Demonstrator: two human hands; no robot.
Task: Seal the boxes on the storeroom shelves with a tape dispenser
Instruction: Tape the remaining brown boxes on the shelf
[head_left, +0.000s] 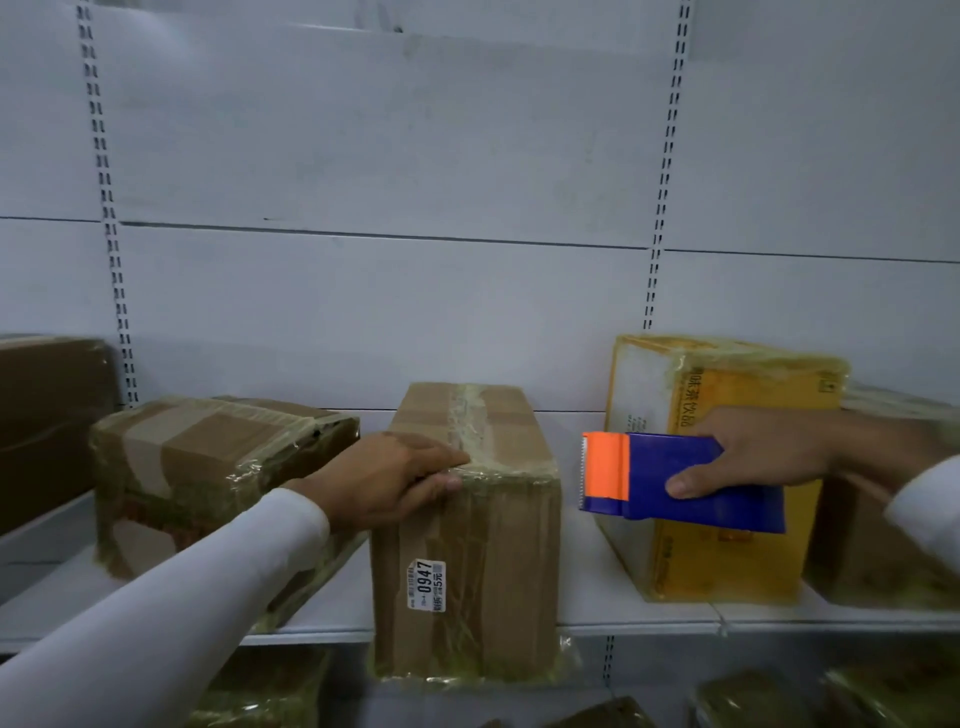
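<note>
Cardboard, head view: your middle box (467, 525) stands at the front edge of the shelf (639, 616), brown, with a strip of clear tape along its top seam and down the front face.
Left hand: your left hand (387, 480) lies on that box's top front corner, thumb and fingers curled over the edge, holding it steady.
Right hand: your right hand (761, 452) grips the tape dispenser (675, 475), thumb on its blue side and the fingers behind it.
Dispenser: it hangs in the air to the right of the middle box, apart from it, orange cutter end pointing at the box.
Done so far: the middle box looks taped on top; the wrapped box (218, 467) on the left and the yellow box (722, 467) on the right also shine with tape or film.
Left to do: I cannot tell whether the dark carton (49, 426) at far left is sealed; the boxes on the lower shelf are too blurred to judge.
Other things: a white label reading 0947 (427, 584) sits on the middle box's front; slotted uprights run up the grey back wall.
In the way: the yellow box stands just behind your dispenser hand, so a wide swing right could knock it. The wrapped box crowds your left forearm.
</note>
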